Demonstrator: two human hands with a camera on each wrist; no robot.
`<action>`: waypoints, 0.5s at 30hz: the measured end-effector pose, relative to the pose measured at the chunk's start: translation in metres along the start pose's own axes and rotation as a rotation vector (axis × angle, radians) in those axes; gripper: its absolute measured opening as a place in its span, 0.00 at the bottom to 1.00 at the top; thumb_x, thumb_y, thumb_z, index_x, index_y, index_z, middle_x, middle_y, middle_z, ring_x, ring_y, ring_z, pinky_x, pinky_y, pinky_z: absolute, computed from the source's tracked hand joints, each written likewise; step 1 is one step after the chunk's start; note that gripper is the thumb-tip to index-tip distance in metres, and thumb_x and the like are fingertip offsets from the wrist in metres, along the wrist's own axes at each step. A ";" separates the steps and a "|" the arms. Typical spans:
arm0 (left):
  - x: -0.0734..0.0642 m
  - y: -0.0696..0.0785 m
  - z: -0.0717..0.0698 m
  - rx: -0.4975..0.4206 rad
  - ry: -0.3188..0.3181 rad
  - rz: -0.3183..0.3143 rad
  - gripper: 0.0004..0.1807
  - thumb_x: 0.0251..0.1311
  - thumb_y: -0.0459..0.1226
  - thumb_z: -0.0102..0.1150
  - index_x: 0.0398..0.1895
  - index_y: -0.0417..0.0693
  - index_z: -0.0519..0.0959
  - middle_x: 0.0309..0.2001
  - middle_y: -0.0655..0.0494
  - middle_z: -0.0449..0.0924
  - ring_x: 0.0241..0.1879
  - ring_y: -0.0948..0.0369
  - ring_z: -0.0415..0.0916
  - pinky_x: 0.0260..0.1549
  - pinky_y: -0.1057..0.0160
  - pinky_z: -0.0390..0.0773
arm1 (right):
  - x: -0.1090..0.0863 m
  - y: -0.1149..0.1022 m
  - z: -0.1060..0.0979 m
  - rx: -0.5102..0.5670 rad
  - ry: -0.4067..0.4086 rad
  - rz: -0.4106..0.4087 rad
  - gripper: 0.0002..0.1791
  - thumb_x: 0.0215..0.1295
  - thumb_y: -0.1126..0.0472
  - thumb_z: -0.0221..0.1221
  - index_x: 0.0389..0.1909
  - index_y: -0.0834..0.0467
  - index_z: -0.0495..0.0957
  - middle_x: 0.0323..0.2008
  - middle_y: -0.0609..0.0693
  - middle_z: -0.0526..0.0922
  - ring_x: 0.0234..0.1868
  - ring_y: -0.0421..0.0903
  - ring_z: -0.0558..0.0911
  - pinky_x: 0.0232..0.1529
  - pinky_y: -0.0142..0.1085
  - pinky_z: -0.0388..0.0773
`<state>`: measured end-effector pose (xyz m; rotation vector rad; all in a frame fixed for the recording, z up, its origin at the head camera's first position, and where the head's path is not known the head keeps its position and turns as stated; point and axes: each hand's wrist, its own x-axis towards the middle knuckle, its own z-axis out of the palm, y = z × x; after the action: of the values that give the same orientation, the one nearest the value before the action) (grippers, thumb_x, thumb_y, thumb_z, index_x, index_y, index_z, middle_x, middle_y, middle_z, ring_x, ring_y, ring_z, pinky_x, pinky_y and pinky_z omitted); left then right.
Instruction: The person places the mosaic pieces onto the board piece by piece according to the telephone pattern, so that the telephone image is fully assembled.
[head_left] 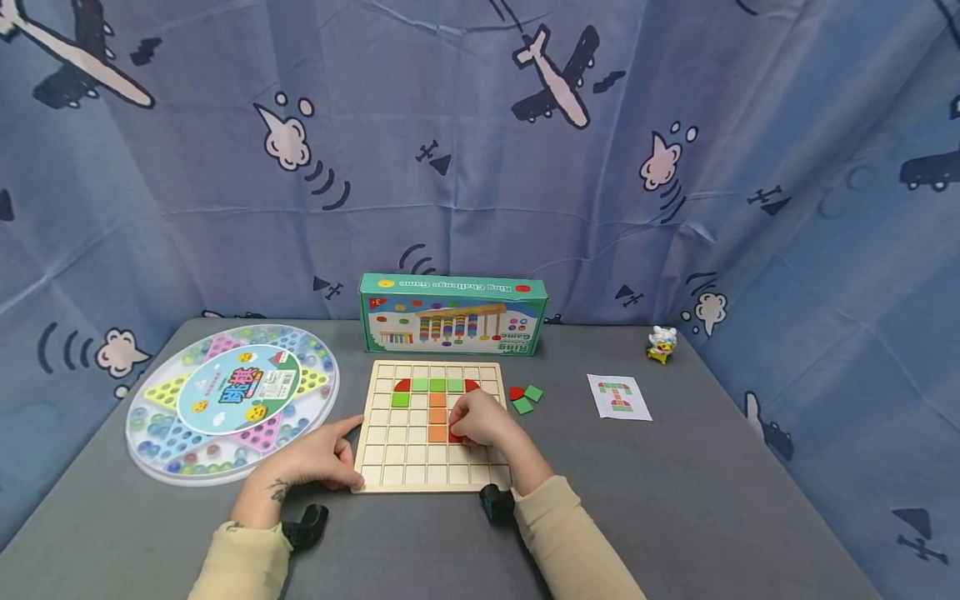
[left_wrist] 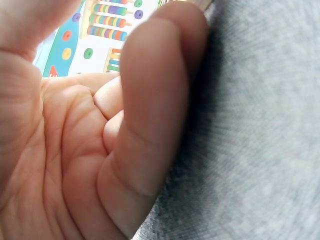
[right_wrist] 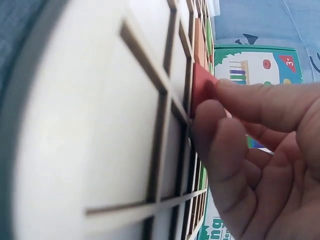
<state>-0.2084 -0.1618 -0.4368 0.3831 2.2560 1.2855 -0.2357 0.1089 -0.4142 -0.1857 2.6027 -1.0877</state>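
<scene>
A square wooden grid board (head_left: pixel 405 475) lies on the grey table, with red, green and orange tiles set in a T-like shape. My right hand (head_left: pixel 483 421) is over its right half, thumb and fingers pinching a red tile (right_wrist: pixel 202 90). That tile sits at a cell just right of the lowest orange tile (head_left: pixel 437 433). At the board's left side, my left hand (head_left: pixel 318 457) touches the frame with spread index finger and thumb, thumb near the front corner. The left wrist view shows its other fingers (left_wrist: pixel 112 100) folded toward the palm.
Loose green tiles (head_left: pixel 522 406) and a red tile (head_left: pixel 517 392) lie right of the board. Farther right are a printed pattern card (head_left: pixel 630 408) and a small figurine (head_left: pixel 662 344). A green game box (head_left: pixel 454 315) stands behind; a round marble game (head_left: pixel 180 467) lies left.
</scene>
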 end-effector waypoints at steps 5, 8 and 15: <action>0.000 0.001 0.000 0.000 -0.002 -0.007 0.58 0.37 0.35 0.73 0.70 0.33 0.47 0.18 0.55 0.72 0.17 0.64 0.66 0.19 0.64 0.68 | -0.003 0.000 -0.003 -0.005 0.016 -0.017 0.01 0.54 0.69 0.60 0.29 0.63 0.78 0.24 0.51 0.76 0.19 0.43 0.74 0.21 0.32 0.71; 0.000 0.001 0.000 0.001 -0.001 -0.007 0.58 0.37 0.35 0.73 0.70 0.33 0.47 0.18 0.55 0.72 0.17 0.64 0.66 0.19 0.64 0.69 | -0.007 -0.001 -0.012 0.053 0.014 -0.025 0.05 0.56 0.69 0.59 0.34 0.64 0.79 0.27 0.51 0.77 0.19 0.45 0.75 0.23 0.34 0.72; -0.001 0.001 0.000 0.008 -0.005 0.000 0.58 0.37 0.35 0.72 0.70 0.33 0.46 0.18 0.56 0.72 0.16 0.64 0.66 0.18 0.64 0.68 | -0.013 0.000 -0.038 0.241 0.095 0.010 0.09 0.58 0.69 0.56 0.40 0.68 0.77 0.26 0.56 0.78 0.17 0.45 0.72 0.25 0.40 0.72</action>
<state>-0.2078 -0.1614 -0.4360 0.3878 2.2577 1.2750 -0.2367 0.1375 -0.3858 -0.0677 2.5209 -1.4259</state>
